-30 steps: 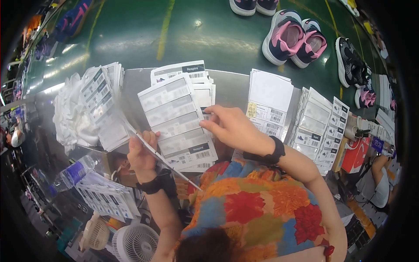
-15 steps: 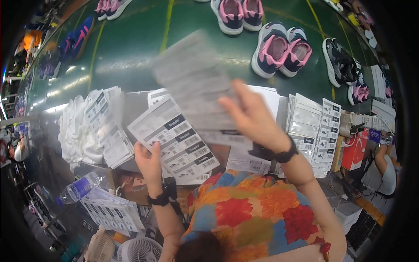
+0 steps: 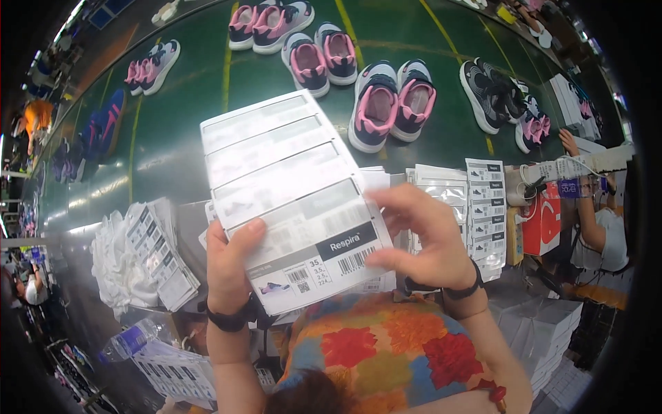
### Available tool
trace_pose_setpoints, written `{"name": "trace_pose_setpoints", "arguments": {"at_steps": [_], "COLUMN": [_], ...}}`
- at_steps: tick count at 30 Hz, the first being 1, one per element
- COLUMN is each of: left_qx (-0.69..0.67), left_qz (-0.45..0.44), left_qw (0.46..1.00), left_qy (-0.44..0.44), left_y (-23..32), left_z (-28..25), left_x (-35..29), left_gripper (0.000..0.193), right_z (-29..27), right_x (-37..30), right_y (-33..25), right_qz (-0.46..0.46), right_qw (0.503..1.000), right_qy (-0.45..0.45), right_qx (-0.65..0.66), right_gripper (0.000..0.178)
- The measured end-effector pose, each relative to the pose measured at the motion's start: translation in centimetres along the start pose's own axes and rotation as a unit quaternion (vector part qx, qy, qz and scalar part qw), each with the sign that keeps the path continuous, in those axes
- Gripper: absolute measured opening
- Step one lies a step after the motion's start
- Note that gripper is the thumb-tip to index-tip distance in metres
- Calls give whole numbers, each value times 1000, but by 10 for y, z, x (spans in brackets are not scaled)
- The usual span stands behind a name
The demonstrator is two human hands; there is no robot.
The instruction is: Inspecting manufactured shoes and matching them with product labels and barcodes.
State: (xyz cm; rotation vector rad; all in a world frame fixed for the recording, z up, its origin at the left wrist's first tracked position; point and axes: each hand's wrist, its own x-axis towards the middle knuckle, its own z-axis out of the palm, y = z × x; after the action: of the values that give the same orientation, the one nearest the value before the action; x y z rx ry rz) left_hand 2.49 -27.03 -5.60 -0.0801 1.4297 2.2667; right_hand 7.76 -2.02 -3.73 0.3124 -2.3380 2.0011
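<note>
My left hand (image 3: 234,259) is closed on a sheet of shoe labels (image 3: 276,172), its thumb across the lower left of the front face. The white sheet has several rows with barcodes, dark panels and small shoe pictures; glare washes out the upper rows. At the sheet's lower right edge is my right hand (image 3: 424,238), its fingers curved and spread apart. The right thumb tip lies at the edge; whether it presses on the paper I cannot tell. More white papers lie partly hidden behind the sheet.
Pairs of navy and pink shoes (image 3: 393,103) and black shoes (image 3: 493,93) stand on the green surface (image 3: 186,117). Label stacks (image 3: 486,221) lie at right, beside a red box (image 3: 541,221). White crumpled material (image 3: 121,255) and a plastic bottle (image 3: 134,338) are at left. Another person's hand (image 3: 569,141) shows far right.
The blurred sheet that my right hand was swinging is no longer in that hand. A label sheet in my left hand is now raised upright, and my right hand has come down beside it.
</note>
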Motion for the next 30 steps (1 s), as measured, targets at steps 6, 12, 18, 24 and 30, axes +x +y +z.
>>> {"name": "trace_pose_setpoints", "arguments": {"at_steps": [6, 12, 18, 24, 30], "left_qx": [-189, -128, -241, -173, -99], "left_qz": [-84, -54, -122, -163, -16], "left_qw": [978, 986, 956, 968, 991], "left_qy": [-40, -86, -116, -85, 91], "left_y": [-12, -17, -30, -32, -52], "left_z": [18, 32, 29, 55, 56], "left_x": [17, 20, 25, 37, 60], "left_gripper": [90, 89, 53, 52, 47], "right_z": [-11, -27, -35, -47, -54], "right_x": [-8, -2, -9, -12, -34], "right_y": [-7, -8, -14, -9, 19], "right_qz": [-59, -146, -244, -270, -368], "right_qw": [989, 964, 884, 809, 757], "right_qy": [38, 88, 135, 155, 133], "right_qx": [-131, -202, -375, -498, -523], "right_gripper": [41, 33, 29, 21, 17]}}
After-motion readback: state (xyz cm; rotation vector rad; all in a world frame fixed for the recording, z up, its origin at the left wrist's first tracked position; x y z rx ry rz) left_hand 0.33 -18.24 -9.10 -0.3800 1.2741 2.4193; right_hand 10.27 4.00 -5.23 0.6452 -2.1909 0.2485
